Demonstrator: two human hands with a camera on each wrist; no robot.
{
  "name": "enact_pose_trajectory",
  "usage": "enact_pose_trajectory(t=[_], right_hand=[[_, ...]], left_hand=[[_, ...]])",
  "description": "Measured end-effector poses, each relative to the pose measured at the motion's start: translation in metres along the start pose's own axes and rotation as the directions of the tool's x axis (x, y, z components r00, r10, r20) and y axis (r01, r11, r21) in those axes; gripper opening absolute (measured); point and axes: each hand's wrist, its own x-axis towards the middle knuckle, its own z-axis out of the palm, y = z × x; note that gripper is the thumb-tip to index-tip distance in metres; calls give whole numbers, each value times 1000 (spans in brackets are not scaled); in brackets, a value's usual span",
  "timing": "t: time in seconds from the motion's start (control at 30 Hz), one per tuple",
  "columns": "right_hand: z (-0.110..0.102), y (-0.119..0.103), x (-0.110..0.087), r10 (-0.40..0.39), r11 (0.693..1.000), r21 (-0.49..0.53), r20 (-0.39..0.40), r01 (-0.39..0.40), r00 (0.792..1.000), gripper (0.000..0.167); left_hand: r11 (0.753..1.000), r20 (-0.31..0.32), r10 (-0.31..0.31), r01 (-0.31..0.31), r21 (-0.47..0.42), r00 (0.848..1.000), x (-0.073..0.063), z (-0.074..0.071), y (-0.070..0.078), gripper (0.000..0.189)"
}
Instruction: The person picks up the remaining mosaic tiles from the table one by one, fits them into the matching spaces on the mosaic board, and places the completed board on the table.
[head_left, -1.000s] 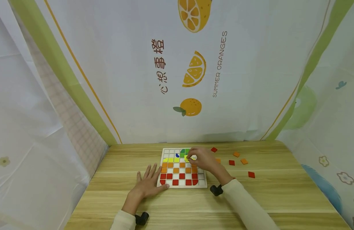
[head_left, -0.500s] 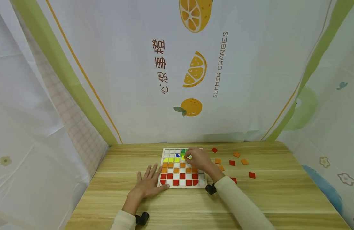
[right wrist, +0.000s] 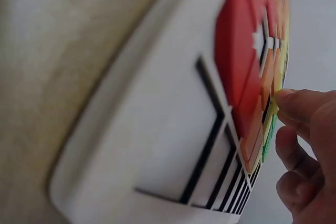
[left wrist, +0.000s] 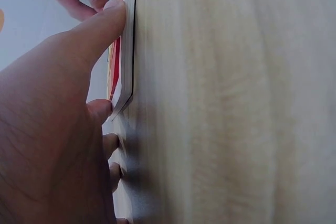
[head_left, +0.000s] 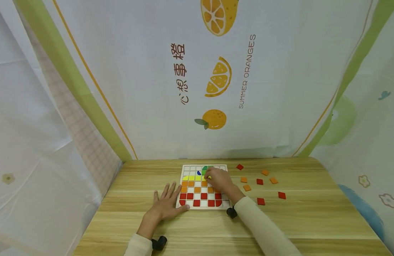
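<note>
A white grid board (head_left: 225,204) lies on the table, with red, orange, yellow, green and blue tiles in its squares. My left hand (head_left: 165,207) is spread flat at the board's near left corner, the thumb resting on its front edge in the left wrist view. Over the board's right half, my right hand (head_left: 220,179) pinches a yellow tile (right wrist: 274,104) between thumb and finger, down at the yellow row. That row shows yellow tiles (head_left: 192,178) on its left. A small blue piece (head_left: 198,173) sits just above it. The right hand hides several squares behind it.
Loose red and orange tiles lie right of the board, among them a red tile (head_left: 281,195) and an orange tile (head_left: 246,187). The wooden table (head_left: 197,234) meets a printed white curtain (head_left: 158,135) at its back edge.
My right hand has moved slightly left and down with the yellow tile, lowering it to the board's yellow row. The left hand stays in place.
</note>
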Motion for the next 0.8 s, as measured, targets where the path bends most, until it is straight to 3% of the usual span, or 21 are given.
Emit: enact_pose_trajectory(t=[0.4,0.57,0.8], right_hand=[[3,-1,-2,-118,978,-171,8,118,993,17],[4,0,-4,-142,975,-171,1,140,990,15],[1,-1,-5,-114,985,-130,21,116,993,16]], left_hand=[[1000,10,-1,2,-4,1000,0,-1,-1,99],[1000,14,-7,7,-4,1000,0,-1,0,100],[1000,8,-6,6,-3,1000,0,-1,0,100]])
